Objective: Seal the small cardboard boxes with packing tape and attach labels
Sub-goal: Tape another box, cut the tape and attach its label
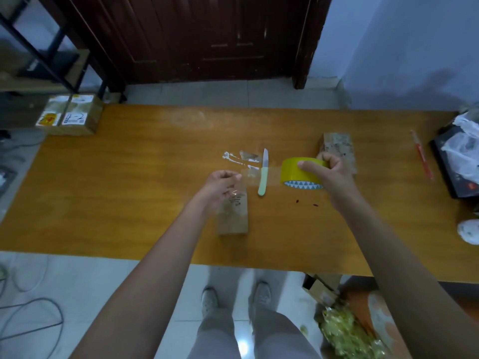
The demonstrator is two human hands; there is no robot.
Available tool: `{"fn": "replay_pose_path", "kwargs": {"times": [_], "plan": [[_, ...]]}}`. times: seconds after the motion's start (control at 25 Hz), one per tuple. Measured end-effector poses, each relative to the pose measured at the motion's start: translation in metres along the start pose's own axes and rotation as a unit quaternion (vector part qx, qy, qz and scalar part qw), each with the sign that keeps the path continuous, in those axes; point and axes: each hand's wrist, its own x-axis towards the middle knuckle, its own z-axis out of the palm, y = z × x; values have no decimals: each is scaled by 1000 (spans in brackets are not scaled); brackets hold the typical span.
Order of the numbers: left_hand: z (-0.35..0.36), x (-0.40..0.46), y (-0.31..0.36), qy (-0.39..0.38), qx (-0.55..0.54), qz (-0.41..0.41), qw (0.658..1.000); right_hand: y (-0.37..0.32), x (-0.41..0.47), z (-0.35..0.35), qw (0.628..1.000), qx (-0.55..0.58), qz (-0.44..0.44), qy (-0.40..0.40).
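My right hand [328,174] grips a yellow roll of packing tape [298,173] above the orange table [129,190]. A clear strip of tape [261,174] stretches from the roll to my left hand [220,183], which pinches its free end. Under my left hand lies a small brown cardboard box [233,216]. A second small cardboard box [337,147] stands behind the roll. A knife with a pale green handle [263,177] lies on the table beneath the stretched strip.
Two labelled cardboard boxes [70,115] sit at the table's far left corner. White scraps [234,158] lie by the knife. A red pen [422,156] and a dark box with plastic bags [458,156] are at the right. An open carton [320,287] stands on the floor.
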Motion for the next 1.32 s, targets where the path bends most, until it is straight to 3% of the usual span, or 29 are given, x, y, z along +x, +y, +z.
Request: {"fn": "replay_pose_path", "kwargs": {"times": [0.32, 0.64, 0.8, 1.32], "plan": [[-52, -8, -28, 66, 135, 2, 989, 55, -5, 40, 996, -82, 18, -33], [-66, 8, -30, 97, 164, 15, 982, 63, -2, 75, 987, -131, 88, 21], [-72, 7, -37, 114, 153, 26, 981, 60, -1, 88, 976, -216, 36, 18], [-70, 13, -47, 143, 124, 9, 982, 70, 16, 95, 974, -220, 56, 6]]}}
